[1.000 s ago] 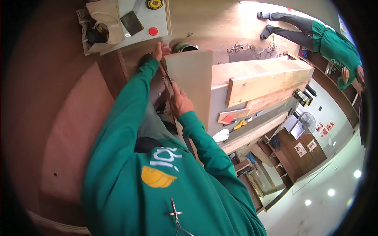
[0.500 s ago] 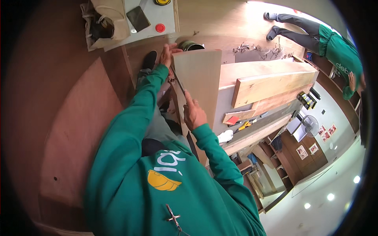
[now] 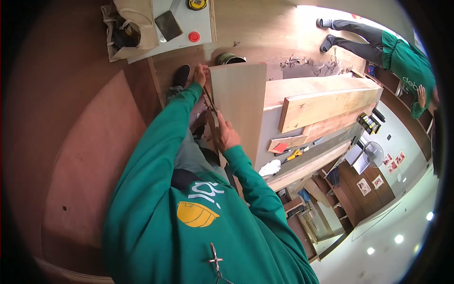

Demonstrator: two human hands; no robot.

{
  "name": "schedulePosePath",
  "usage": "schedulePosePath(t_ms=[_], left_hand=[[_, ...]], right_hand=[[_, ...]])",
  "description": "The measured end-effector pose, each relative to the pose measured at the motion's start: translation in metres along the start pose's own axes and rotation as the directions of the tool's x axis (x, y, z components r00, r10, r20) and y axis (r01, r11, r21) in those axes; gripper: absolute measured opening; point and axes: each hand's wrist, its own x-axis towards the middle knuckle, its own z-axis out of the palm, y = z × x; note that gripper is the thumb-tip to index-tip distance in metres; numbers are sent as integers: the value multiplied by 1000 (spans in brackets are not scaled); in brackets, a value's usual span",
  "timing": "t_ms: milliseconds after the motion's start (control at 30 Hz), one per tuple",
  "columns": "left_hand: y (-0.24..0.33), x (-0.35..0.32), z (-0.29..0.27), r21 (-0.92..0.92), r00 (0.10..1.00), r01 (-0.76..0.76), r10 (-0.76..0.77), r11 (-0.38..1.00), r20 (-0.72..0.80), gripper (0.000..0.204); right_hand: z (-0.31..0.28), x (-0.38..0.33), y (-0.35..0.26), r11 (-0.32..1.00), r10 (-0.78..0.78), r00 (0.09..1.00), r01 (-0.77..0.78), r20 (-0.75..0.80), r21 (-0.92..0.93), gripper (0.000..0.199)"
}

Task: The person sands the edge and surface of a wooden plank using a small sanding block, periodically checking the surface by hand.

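A pale wooden board (image 3: 240, 94) stands in front of me, its narrow left edge toward my body. Along that edge lies a long, thin, dark file (image 3: 210, 99). My right hand (image 3: 227, 134) is closed round its near end, index finger stretched along it. At the file's far end, by the board's upper left corner, my left hand (image 3: 200, 75) has its fingers closed on the tip. Part of the file is hidden under the right hand.
More planks (image 3: 326, 108) lie on the bench to the right, with a red sandpaper piece (image 3: 280, 148) and a yellow-handled tool (image 3: 295, 154). A metal can (image 3: 231, 58) stands beyond the board. A white table (image 3: 189, 46) holds a tape measure (image 3: 196, 4). Another person (image 3: 407, 61) stands at far right.
My left hand has gone from spread fingers to closed on the file's far end. My right hand and the file have shifted slightly left along the board's edge.
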Motion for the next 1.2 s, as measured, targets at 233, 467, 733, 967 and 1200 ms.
schedulePosePath(t_ms=[233,467,733,967,1200], left_hand=[[-16,-27,10,-83,997,-74,72,994,-28,62],[21,-73,47,134,980,-154,169,979,-108,63],[37,-43,24,-67,994,-109,109,992,9,70],[128,-27,58,-103,991,-127,132,987,36,75],[97,-2,43,-135,997,-35,44,990,67,76]], right_hand=[[7,-21,3,993,73,997,-72,9,-95,64],[6,-49,20,995,84,996,-83,-15,58,72],[-38,-30,-4,990,-72,996,77,-47,122,58],[-95,0,-38,969,-178,981,189,-79,163,56],[-78,12,-47,985,-145,986,152,-86,79,57]])
